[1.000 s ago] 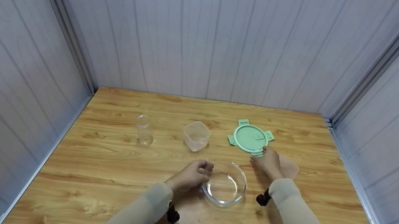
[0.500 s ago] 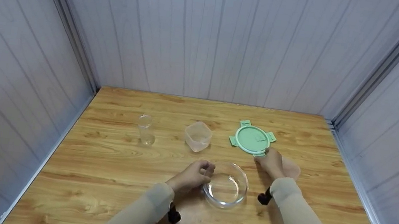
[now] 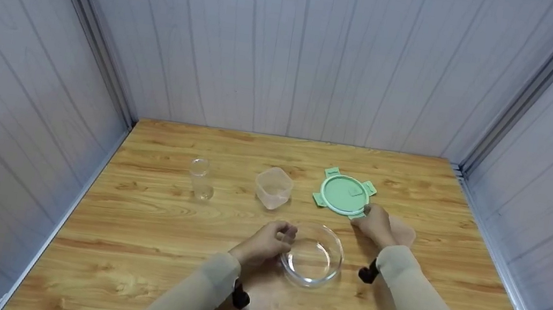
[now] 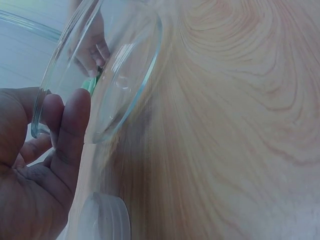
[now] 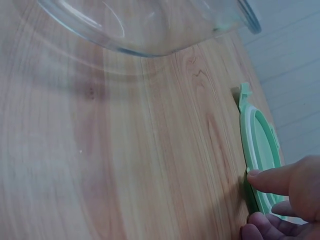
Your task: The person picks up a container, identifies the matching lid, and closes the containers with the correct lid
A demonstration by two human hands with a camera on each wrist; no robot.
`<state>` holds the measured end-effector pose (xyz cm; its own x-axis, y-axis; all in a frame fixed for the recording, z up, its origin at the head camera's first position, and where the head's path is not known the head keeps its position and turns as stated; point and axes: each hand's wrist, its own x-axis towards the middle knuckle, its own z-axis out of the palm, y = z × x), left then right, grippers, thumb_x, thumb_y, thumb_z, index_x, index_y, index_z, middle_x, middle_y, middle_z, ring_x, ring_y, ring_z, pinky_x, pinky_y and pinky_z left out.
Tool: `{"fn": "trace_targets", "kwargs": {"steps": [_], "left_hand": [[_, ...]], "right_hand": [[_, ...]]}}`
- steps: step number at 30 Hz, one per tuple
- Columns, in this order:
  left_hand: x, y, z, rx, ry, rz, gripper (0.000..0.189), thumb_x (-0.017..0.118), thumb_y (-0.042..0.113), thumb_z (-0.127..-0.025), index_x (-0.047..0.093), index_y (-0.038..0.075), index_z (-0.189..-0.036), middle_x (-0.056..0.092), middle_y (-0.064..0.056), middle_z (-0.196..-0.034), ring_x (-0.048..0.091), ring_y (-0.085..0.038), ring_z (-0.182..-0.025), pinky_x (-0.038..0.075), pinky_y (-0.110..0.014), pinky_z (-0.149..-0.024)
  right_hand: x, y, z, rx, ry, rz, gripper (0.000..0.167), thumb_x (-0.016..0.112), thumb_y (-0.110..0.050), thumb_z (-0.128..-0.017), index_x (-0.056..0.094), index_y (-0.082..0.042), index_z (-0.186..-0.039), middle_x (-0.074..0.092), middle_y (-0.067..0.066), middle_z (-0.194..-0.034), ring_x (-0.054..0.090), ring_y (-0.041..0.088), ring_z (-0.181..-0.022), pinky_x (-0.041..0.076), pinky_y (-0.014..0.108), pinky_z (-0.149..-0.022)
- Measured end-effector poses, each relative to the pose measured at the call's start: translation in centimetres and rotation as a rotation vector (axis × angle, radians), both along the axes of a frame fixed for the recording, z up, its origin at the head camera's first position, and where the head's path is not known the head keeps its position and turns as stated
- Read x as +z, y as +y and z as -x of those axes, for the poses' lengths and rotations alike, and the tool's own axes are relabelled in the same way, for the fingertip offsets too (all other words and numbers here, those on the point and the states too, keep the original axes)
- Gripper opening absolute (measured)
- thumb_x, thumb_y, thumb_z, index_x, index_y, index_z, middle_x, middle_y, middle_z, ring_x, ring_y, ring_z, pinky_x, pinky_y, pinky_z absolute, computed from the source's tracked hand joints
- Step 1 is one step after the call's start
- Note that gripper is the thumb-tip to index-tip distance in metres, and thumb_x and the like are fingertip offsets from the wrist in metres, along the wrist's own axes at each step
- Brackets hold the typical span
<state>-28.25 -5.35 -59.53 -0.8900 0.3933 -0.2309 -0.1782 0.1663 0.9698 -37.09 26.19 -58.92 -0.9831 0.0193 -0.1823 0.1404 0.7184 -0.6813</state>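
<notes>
Beyond the glass bowl (image 3: 309,280): green lid (image 3: 344,195) on table (image 3: 131,264) | right hand (image 3: 376,226) pinches its near edge; left hand (image 3: 264,242) grips bowl rim | step: seemingly securing lid | next move calls for: firm pinch, steady bowl

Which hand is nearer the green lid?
Right. The right hand holds the lid by its near edge; the left hand is off to its left, at the bowl.

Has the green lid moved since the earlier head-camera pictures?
Yes, slightly: the green lid shifted left and toward the person, judged against the square cup.
</notes>
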Motion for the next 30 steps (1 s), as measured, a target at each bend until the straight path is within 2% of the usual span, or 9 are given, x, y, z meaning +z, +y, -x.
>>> {"fn": "trace_targets", "kwargs": {"steps": [6, 8, 10, 13, 16, 20, 24, 27, 30], "left_hand": [[0.1, 0.0, 0.0, 0.008, -0.004, -0.023, 0.047, 0.061, -0.015, -0.092, 0.057, -0.010, -0.138, 0.060, -0.025, -0.143, 0.065, -0.024, -0.109, 0.058, -0.021, -0.072], [0.0, 0.0, 0.0, 0.009, -0.007, -0.030, 0.047, 0.060, -0.015, -0.091, 0.056, -0.011, -0.138, 0.061, -0.025, -0.143, 0.065, -0.024, -0.108, 0.058, -0.021, -0.070], [0.0, 0.0, 0.0, 0.009, -0.010, -0.031, 0.049, 0.060, -0.016, -0.091, 0.056, -0.011, -0.139, 0.060, -0.024, -0.143, 0.065, -0.024, -0.106, 0.057, -0.021, -0.067], [-0.1, 0.0, 0.0, 0.003, -0.007, -0.022, 0.051, 0.061, -0.015, -0.091, 0.056, -0.010, -0.141, 0.060, -0.024, -0.144, 0.065, -0.023, -0.104, 0.056, -0.020, -0.063], [0.0, -0.1, 0.0, -0.010, -0.012, -0.015, 0.052, 0.061, -0.013, -0.092, 0.054, -0.010, -0.144, 0.059, -0.025, -0.146, 0.065, -0.023, -0.098, 0.056, -0.021, -0.058], [0.0, -0.1, 0.0, -0.022, -0.020, -0.017, 0.054, 0.060, -0.012, -0.093, 0.053, -0.009, -0.146, 0.057, -0.025, -0.147, 0.064, -0.022, -0.089, 0.054, -0.022, -0.051], [0.0, -0.1, 0.0, -0.014, -0.023, -0.027, 0.053, 0.060, -0.013, -0.092, 0.054, -0.009, -0.144, 0.058, -0.024, -0.145, 0.063, -0.021, -0.087, 0.054, -0.022, -0.051], [0.0, -0.1, 0.0, -0.010, -0.032, -0.023, 0.052, 0.060, -0.013, -0.092, 0.054, -0.008, -0.144, 0.058, -0.023, -0.147, 0.063, -0.020, -0.088, 0.054, -0.022, -0.052], [0.0, -0.1, 0.1, -0.014, -0.038, -0.007, 0.052, 0.060, -0.012, -0.094, 0.054, -0.007, -0.145, 0.058, -0.023, -0.150, 0.063, -0.019, -0.085, 0.054, -0.022, -0.053]], "right_hand": [[0.2, 0.1, -0.1, 0.009, -0.026, 0.029, 0.065, 0.077, -0.012, -0.095, 0.052, 0.018, -0.147, 0.055, 0.039, -0.151, 0.054, 0.049, -0.143, 0.049, 0.057, -0.117], [0.2, 0.2, -0.2, 0.002, -0.043, 0.042, 0.065, 0.078, -0.012, -0.094, 0.053, 0.018, -0.146, 0.057, 0.038, -0.149, 0.057, 0.045, -0.139, 0.052, 0.053, -0.114], [0.2, 0.2, -0.3, -0.008, -0.061, 0.065, 0.063, 0.079, -0.010, -0.093, 0.055, 0.017, -0.145, 0.062, 0.035, -0.144, 0.062, 0.039, -0.128, 0.055, 0.046, -0.105], [0.2, 0.3, -0.4, -0.023, -0.075, 0.117, 0.059, 0.081, -0.007, -0.090, 0.060, 0.014, -0.142, 0.072, 0.025, -0.122, 0.065, 0.028, -0.101, 0.055, 0.034, -0.085], [0.4, 0.5, -0.6, -0.026, -0.109, 0.191, 0.048, 0.079, -0.004, -0.089, 0.067, 0.010, -0.133, 0.071, 0.012, -0.095, 0.060, 0.020, -0.080, 0.051, 0.029, -0.071], [0.9, 0.6, -1.0, -0.032, -0.155, 0.258, 0.025, 0.076, -0.002, -0.087, 0.072, 0.003, -0.111, 0.065, 0.003, -0.078, 0.057, 0.017, -0.072, 0.049, 0.029, -0.066], [1.0, 0.6, -1.0, -0.043, -0.179, 0.290, 0.018, 0.070, 0.000, -0.084, 0.071, 0.001, -0.102, 0.063, 0.002, -0.078, 0.056, 0.018, -0.071, 0.049, 0.030, -0.065], [1.0, 0.6, -0.9, -0.038, -0.203, 0.328, 0.035, 0.062, 0.003, -0.085, 0.068, 0.005, -0.119, 0.064, 0.006, -0.090, 0.055, 0.019, -0.074, 0.049, 0.032, -0.067], [1.1, 0.6, -0.7, -0.021, -0.220, 0.345, 0.057, 0.056, 0.005, -0.086, 0.058, 0.010, -0.143, 0.064, 0.015, -0.111, 0.052, 0.020, -0.076, 0.047, 0.032, -0.068]]}}
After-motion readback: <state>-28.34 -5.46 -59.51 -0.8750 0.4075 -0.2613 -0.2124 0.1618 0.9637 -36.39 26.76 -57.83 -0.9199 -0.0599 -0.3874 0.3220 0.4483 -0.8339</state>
